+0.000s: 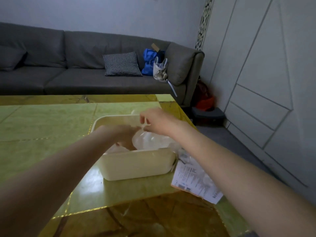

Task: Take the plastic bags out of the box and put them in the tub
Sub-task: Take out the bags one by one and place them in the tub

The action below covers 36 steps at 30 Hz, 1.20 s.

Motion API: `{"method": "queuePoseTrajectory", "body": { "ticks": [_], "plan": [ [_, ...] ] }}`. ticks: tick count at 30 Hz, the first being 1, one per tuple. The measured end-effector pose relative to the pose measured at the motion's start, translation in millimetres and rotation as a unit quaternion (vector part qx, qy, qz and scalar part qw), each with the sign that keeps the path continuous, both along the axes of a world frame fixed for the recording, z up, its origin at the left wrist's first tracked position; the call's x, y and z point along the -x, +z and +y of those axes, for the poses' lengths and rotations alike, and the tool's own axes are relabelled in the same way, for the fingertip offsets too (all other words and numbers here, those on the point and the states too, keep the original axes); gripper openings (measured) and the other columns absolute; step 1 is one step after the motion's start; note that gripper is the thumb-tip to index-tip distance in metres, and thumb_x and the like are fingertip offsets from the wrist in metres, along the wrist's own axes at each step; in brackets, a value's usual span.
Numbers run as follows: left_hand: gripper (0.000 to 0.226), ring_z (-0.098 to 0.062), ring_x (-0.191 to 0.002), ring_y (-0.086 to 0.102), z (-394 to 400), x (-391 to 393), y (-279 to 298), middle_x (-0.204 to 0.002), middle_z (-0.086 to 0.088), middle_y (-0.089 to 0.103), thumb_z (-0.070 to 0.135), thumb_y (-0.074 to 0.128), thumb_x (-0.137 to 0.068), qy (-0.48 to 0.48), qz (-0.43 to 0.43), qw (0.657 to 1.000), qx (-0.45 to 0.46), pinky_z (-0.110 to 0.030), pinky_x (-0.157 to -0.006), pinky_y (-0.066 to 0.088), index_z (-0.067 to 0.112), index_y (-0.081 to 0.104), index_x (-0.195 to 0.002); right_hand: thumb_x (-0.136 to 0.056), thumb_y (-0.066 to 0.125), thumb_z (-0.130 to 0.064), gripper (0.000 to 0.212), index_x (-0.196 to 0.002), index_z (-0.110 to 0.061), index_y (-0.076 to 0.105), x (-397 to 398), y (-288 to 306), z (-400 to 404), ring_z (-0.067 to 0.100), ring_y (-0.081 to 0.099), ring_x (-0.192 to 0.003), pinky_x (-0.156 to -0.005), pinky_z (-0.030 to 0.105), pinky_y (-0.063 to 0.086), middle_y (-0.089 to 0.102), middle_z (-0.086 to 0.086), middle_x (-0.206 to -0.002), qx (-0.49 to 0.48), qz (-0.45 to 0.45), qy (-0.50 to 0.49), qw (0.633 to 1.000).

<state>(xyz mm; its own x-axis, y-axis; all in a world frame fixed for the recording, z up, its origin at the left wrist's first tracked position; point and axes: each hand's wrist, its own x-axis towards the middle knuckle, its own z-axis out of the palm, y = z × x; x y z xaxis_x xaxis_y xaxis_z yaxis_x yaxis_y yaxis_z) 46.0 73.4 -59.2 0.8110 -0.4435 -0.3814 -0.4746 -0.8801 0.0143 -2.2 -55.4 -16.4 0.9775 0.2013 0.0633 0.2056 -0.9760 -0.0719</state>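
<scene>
Item: tub, cream plastic, rectangular, sitting on the green-and-gold table. I take it as my landmark. Its long axis runs left to right across my view, the near wall facing me.

Item: plastic bags, clear and crumpled, piled inside the tub toward its right end, rising above the rim. No clear axis of their own; the heap bulges upward. One twisted neck points up out of the tub toward my right hand.

Item: right hand, above the tub's far right part, fingers pinched together on that bag neck, apparently to steer the bag down into the tub.

Item: left hand, reaching down inside the tub's middle, beside the bags, likely pressing them in place. Motion blur hides the fingers, so I cannot tell whether they are spread or closed.

Item: printed sheet, lying just right of the tub, probably atop the box; the box itself is not clearly visible.

Item: grey sofa, well beyond the tub.
</scene>
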Motion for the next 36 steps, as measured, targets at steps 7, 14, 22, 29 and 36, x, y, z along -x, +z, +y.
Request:
{"method": "queuePoseTrajectory", "body": {
  "ticks": [7,14,22,29,36],
  "plan": [
    [0.08,-0.024,-0.126,0.046,17.9,-5.5,-6.3,-0.149,-0.007,0.03,0.02,0.059,-0.088,0.06,0.057,0.997,-0.004,-0.035,-0.105,0.039,0.027,0.007,-0.149,-0.096,0.046,-0.011,0.059,-0.15,-0.016,0.022,1.1,-21.0,-3.1,0.028,0.05,-0.113,-0.081,0.033,0.043,0.04,0.01,-0.141,0.144,0.295,-0.054,0.943],
    [0.062,-0.023,-0.105,0.057,26.3,15.2,38.5,-0.129,-0.009,0.053,0.017,0.067,-0.083,0.043,-0.046,0.997,0.047,-0.031,-0.089,0.047,0.015,0.039,-0.138,-0.088,0.065,-0.026,0.064,-0.143,-0.013,0.035,10.9,7.2,-15.9,0.027,0.055,-0.111,-0.087,0.035,0.048,0.046,0.009,-0.137,0.004,0.214,-0.077,0.974],
    [0.07,-0.014,-0.092,0.053,-34.8,74.1,65.0,-0.119,0.003,0.043,0.025,0.075,-0.075,-0.157,-0.039,0.969,0.185,-0.024,-0.082,0.046,0.027,0.041,-0.136,-0.099,0.043,-0.015,0.027,-0.12,-0.008,0.058,56.1,60.9,-70.8,0.02,0.063,-0.082,-0.061,0.025,0.054,0.062,0.008,-0.101,-0.101,0.156,-0.103,0.977],
    [0.027,-0.009,-0.072,0.059,-70.6,94.3,70.9,-0.101,-0.007,0.069,0.032,0.06,-0.088,-0.16,-0.084,0.958,0.221,-0.02,-0.065,0.044,0.013,0.068,-0.105,-0.099,0.041,-0.01,0.024,-0.104,-0.003,0.063,96.7,57.4,-103.5,0.019,0.06,-0.073,-0.068,0.03,0.052,0.063,0.008,-0.089,-0.242,0.218,-0.133,0.936],
    [0.037,-0.016,-0.069,0.063,-69.7,95.8,88.0,-0.092,-0.013,0.071,0.037,0.043,-0.096,-0.059,-0.008,0.961,0.27,-0.018,-0.057,0.044,0.011,0.065,-0.111,-0.094,0.049,-0.042,0.041,-0.114,-0.009,0.062,115.4,47.6,-116.2,0.022,0.061,-0.093,-0.086,0.034,0.049,0.066,0.011,-0.107,-0.46,0.272,-0.083,0.841]
  ]
}}
